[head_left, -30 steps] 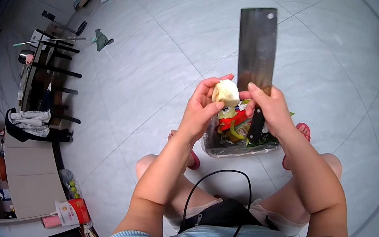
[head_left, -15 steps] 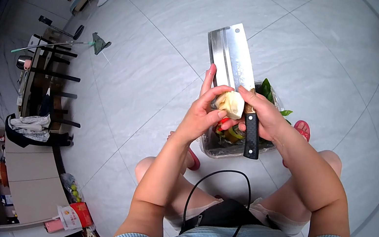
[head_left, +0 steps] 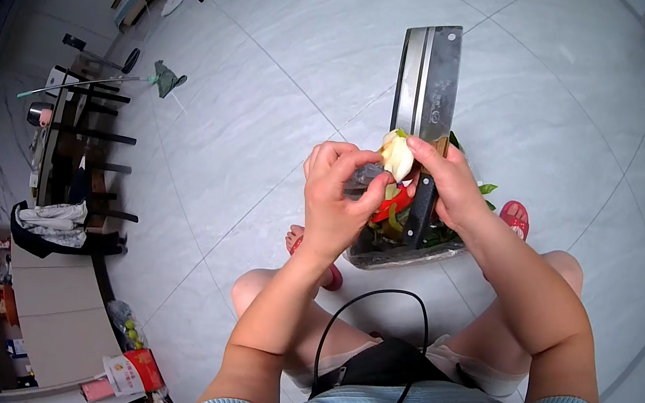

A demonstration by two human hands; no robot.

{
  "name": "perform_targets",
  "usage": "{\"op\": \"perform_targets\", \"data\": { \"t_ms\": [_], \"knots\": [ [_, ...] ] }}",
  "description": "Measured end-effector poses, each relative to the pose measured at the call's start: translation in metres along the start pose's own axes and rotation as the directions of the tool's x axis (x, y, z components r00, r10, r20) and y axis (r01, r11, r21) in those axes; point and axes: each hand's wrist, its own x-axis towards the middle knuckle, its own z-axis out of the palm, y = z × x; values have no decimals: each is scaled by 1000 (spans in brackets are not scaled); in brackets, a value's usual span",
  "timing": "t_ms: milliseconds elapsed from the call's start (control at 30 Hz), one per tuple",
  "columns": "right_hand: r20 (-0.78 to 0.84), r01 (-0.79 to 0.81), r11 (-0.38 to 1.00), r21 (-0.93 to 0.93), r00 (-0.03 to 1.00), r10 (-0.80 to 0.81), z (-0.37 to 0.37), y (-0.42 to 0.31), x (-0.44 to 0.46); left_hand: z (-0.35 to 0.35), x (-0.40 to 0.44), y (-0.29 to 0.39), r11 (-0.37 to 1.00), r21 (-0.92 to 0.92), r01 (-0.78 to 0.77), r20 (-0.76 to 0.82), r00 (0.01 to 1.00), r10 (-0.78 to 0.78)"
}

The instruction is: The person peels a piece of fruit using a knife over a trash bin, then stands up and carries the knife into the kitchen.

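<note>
A broad cleaver (head_left: 428, 83) with a black handle points away from me, held in my right hand (head_left: 453, 187). The right thumb also presses on a pale, cream-coloured vegetable piece (head_left: 397, 156) with a bit of green at its top. At the left side of that piece, my left hand (head_left: 341, 192) has its thumb and index finger bent close together; whether they pinch a bit of it is too small to tell. Below both hands stands a lined bin (head_left: 389, 258) holding red and green scraps, partly hidden by the hands and the handle.
Tiled floor (head_left: 264, 142) surrounds the bin, which stands between my feet in red slippers (head_left: 515, 218). Chairs and a table are along the left, with a mop (head_left: 166, 80) near them. At lower left are a cabinet (head_left: 56, 311) and a bag of green fruit (head_left: 127, 324).
The cleaver has turned upright and moved away from the left fingers. The pale piece has been turned and now sits at the right thumb. My left hand has shifted slightly left and its fingers have curled.
</note>
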Motion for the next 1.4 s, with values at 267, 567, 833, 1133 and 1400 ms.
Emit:
{"op": "perform_targets", "data": {
  "t_ms": [267, 567, 833, 1133, 1400],
  "knots": [
    [-25, 154, 982, -110, 987, -158, -1, 12, 6, 5, -1, -1, 990, 123, -66, -40, 997, 71],
    [-59, 112, 991, -80, 991, -117, 0, 4, 5, 4, 2, 3, 997, 2, 71, -40, 997, -71],
    [22, 89, 988, 124, 995, -92, 4, 2, 6, -51, 0, 84, 568, -821, -59, 126, 952, 280],
    [65, 25, 999, 30, 998, -27, 4, -3, 3, -51, 10, 121, 279, -916, -287, -107, 848, 519],
    [113, -37, 999, -17, 993, 39, 0, -9, 2, -71, 4, 99, 628, -726, -281, -11, 917, 398]
  ]
}}
